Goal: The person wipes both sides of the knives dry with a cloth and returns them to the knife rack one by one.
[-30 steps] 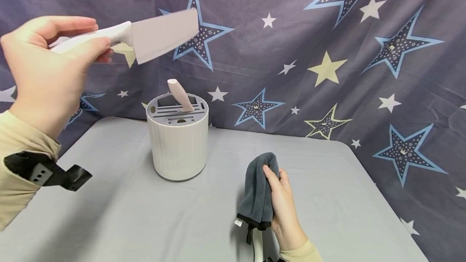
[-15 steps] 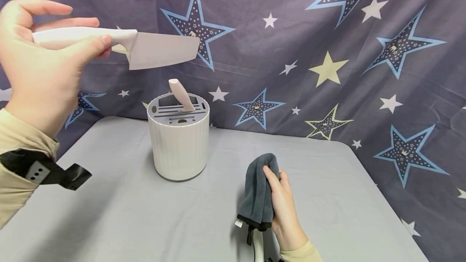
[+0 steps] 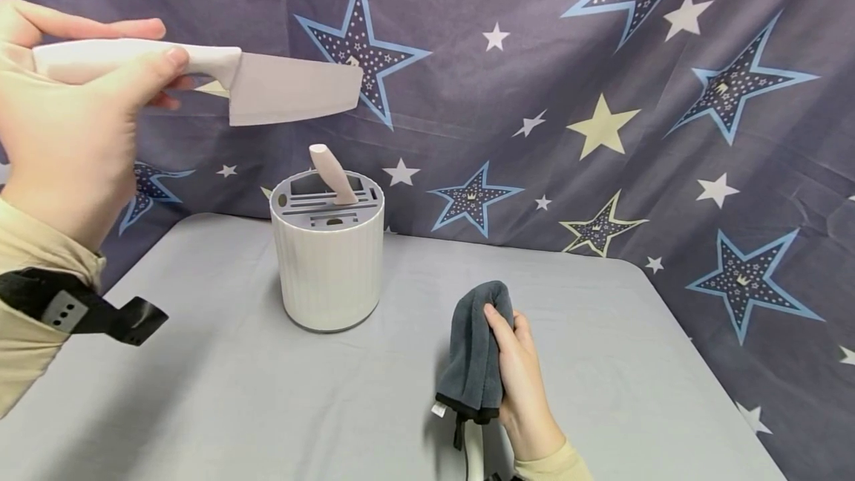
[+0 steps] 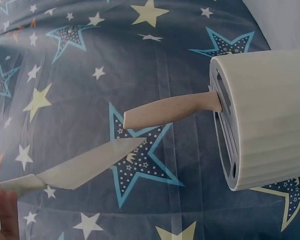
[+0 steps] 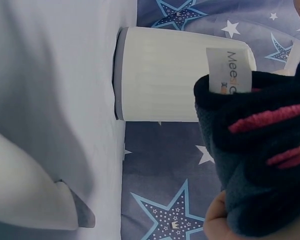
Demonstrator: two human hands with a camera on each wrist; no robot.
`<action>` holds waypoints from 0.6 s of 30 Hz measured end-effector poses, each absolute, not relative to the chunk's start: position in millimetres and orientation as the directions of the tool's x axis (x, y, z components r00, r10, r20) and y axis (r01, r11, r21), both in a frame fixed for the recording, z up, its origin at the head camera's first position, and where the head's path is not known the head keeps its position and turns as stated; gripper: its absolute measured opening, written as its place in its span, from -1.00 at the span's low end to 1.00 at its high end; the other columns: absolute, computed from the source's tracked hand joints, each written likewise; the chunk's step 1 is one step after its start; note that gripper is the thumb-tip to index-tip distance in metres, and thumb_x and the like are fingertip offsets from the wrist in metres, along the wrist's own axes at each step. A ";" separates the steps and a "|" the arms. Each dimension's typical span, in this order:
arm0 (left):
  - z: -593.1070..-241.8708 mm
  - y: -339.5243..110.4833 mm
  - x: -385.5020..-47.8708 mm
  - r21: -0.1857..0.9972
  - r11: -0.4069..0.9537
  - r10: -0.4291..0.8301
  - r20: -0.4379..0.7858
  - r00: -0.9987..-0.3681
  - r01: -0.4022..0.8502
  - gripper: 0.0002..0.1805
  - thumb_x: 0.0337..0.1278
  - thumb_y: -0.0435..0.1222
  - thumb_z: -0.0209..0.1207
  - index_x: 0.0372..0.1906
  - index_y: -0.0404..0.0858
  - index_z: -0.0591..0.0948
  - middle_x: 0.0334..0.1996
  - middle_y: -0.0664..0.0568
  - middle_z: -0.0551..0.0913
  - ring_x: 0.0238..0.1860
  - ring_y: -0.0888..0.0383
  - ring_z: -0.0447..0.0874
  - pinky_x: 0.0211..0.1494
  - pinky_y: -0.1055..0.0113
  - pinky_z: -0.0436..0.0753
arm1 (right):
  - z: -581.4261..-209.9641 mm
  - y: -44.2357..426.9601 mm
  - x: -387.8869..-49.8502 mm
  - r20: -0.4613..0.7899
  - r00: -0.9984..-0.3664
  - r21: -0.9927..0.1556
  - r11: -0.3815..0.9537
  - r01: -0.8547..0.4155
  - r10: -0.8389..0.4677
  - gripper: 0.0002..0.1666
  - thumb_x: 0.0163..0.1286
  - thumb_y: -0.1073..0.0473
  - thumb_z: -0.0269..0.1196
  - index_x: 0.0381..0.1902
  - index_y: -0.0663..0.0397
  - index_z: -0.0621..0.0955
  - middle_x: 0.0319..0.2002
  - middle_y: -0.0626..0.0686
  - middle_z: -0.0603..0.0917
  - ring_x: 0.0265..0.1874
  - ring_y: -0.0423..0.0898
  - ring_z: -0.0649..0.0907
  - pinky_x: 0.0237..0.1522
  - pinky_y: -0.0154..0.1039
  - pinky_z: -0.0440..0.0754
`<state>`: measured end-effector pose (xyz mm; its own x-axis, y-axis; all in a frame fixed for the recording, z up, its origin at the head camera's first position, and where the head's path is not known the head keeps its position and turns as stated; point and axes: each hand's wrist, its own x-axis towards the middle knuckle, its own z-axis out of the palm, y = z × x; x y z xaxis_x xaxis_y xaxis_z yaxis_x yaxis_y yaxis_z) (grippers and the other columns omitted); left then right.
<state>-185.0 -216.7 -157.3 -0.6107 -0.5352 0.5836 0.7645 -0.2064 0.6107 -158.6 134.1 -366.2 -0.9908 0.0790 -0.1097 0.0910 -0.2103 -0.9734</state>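
Raised at the upper left, my left hand (image 3: 67, 132) pinches a white-handled kitchen knife (image 3: 294, 91) by its handle, thumb in front. The broad blade points right, nearly level, above and apart from a cream ribbed knife block (image 3: 327, 269). One pale knife handle (image 3: 332, 175) leans out of the block's grey slotted top. Low on the right, my right hand (image 3: 524, 384) grips a folded dark grey cloth (image 3: 473, 351) with black edging. Pink inner folds and a white label (image 5: 230, 70) show on it in the right wrist view.
A pale curved object (image 3: 473, 451) lies below the cloth; the right wrist view shows its grey tip (image 5: 82, 212), kind unclear. The block stands toward the back of the grey-covered table (image 3: 374, 392). Behind hangs a star-patterned curtain (image 3: 434, 80).
The knife has turned from slanting upward to nearly level. My left hand has shifted slightly left with it. My right hand and the cloth stay put.
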 end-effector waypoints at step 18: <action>-157.4 -223.2 -191.0 0.574 -0.253 -0.529 0.592 -0.608 0.779 -0.44 -0.38 -0.61 0.52 -0.12 -0.42 0.54 -0.28 -0.29 0.76 -0.57 0.02 0.75 -0.51 0.35 0.67 | -363.5 134.1 -157.7 -0.109 -0.990 -0.973 -0.213 0.089 0.086 -0.53 0.51 -0.14 0.11 0.14 0.02 0.30 -0.17 -0.03 0.57 -0.32 -0.17 0.64 -0.30 -0.25 0.63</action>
